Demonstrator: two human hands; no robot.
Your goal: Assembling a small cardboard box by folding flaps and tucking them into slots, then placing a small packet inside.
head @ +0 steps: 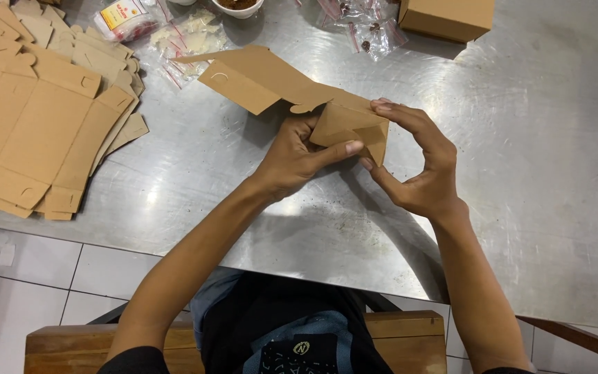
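A brown cardboard box blank [264, 79], partly folded, is held just above the steel table [520, 152]. My left hand [295, 156] grips its folded near corner from the left, thumb pressed across the flap. From the right, my right hand [420, 163] pinches the same corner, with the index finger on the top edge and the thumb at the lower tip. The blank's open lid flap stretches away to the upper left.
A stack of flat brown box blanks [36, 118] lies at the table's left. Small clear plastic bags [188, 38] and a bowl [238, 7] sit at the far edge, with more bags [368, 28] beside an assembled brown box [448, 17]. White floor tiles and a wooden stool [410, 339] are below.
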